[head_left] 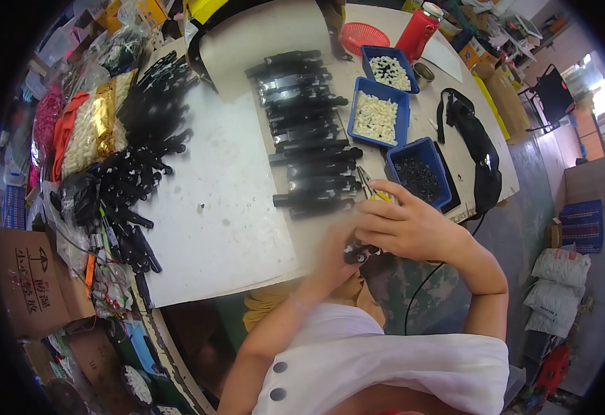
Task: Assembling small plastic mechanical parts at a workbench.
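Note:
My left hand (pixel 337 243), smeared by motion, is closed around a black piece with small pale spots (pixel 359 254) in front of the table's near edge. Over the same piece my right hand (pixel 405 223) is curled, thumb and fingers bent inward; what its fingertips grip is hidden. A pair of pliers with yellow handles (pixel 381 196) shows just beyond the right fingers, jaws pointing away; whether the hand touches it I cannot tell. Past my hands, a row of long black pieces (pixel 309 131) lies side by side, running away from me.
A heap of black pieces (pixel 133 166) covers the table's left side. At right stand blue bins of white beads (pixel 376 119), mixed black and white beads (pixel 389 72) and small black parts (pixel 419 176). A black pouch (pixel 481 155), red flask (pixel 420 31) and red basket (pixel 365 37) lie beyond.

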The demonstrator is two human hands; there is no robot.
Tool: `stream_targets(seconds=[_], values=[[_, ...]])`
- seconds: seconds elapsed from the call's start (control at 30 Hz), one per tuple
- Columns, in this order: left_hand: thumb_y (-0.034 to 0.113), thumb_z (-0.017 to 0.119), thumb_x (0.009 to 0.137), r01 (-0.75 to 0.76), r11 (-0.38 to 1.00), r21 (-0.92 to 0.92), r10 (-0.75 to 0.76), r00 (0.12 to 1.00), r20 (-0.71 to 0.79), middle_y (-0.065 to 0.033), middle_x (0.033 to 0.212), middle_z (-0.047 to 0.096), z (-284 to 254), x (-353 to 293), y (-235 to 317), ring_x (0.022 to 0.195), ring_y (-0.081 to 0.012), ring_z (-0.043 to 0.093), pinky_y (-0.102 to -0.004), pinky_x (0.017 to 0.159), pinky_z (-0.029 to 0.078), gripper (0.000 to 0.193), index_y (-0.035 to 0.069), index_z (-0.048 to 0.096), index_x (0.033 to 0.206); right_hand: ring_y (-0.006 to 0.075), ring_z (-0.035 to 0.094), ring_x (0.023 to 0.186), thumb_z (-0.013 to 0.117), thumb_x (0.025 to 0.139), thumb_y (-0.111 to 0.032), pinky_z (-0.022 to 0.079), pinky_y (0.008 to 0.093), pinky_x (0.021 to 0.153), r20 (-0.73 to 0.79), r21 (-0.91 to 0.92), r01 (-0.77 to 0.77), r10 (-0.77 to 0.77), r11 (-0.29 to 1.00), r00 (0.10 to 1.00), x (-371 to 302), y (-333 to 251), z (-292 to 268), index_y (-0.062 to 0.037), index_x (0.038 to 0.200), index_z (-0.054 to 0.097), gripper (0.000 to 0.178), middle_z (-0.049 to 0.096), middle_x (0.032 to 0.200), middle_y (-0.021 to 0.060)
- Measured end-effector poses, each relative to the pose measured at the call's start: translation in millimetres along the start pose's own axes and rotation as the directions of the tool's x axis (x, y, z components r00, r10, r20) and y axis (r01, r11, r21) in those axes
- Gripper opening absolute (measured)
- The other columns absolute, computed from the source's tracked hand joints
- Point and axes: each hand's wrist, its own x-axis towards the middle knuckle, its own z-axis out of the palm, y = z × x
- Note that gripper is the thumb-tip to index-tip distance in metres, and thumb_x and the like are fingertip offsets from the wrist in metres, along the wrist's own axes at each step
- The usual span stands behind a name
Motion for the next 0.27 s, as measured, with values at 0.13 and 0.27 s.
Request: stream_targets(seconds=[0.13, 0.27], values=[[0.005, 0.07, 0.069, -0.011, 1.0, -0.013, 0.011, 1.0, 0.007, -0.0146, 0.118, 0.051, -0.2, 0.8, -0.7, 0.11, -0.0328, 0.05, -0.039, 0.093, 0.04, 0.055, 0.006, 0.049, 0.119, 0.0163, 0.049, 0.108, 0.057, 0.067, -0.013, 0.032, 0.0444, 0.105, 0.001, -0.019, 0.081, -0.081, 0.997, 0.997, -1.2, -0.4, 4.2, -0.0103, 0.076, 0.061, 0.011, 0.057, 0.09, -0.0003], [0.007, 0.07, 0.069, -0.014, 1.0, 0.003, 0.014, 1.0, 0.011, -0.0141, 0.118, 0.051, -3.0, -0.7, 1.1, 0.111, -0.0317, 0.05, -0.0389, 0.094, 0.04, 0.053, 0.008, 0.049, 0.118, 0.0155, 0.047, 0.114, 0.057, 0.069, -0.012, 0.025, 0.0455, 0.109, 0.072, -0.058, 0.181, -0.177, 0.982, 0.982, -1.1, -0.3, 8.9, -0.0127, 0.085, 0.066, 0.019, 0.06, 0.099, 0.0017]])
